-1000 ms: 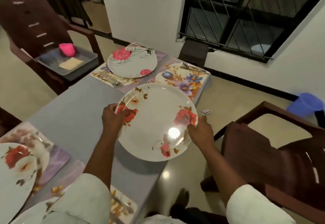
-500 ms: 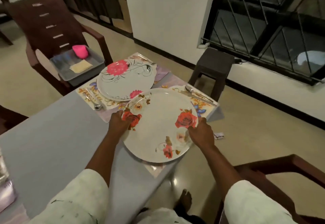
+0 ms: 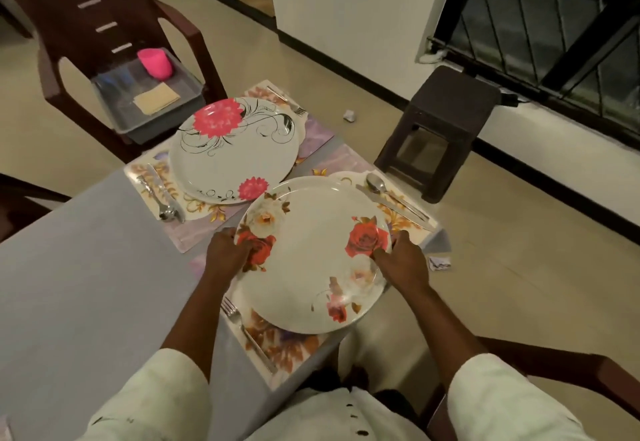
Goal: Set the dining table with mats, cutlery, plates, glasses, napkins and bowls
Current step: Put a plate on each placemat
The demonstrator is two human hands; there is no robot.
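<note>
I hold a white plate with red roses by its two sides, over a floral mat at the grey table's right edge. My left hand grips its left rim and my right hand grips its right rim. A fork lies on this mat left of the plate, a spoon and knife on its far side. Beyond it a white plate with pink flowers sits on another mat, with cutlery to its left and a fork behind it.
A dark brown chair at the far end carries a grey tray with a pink cup and a folded yellow napkin. A dark stool stands on the floor at right. Another chair's arm is by my right elbow.
I have carried the rose plate forward and lowered it over the near right mat. My view has tilted down, so the fork on that mat now shows.
</note>
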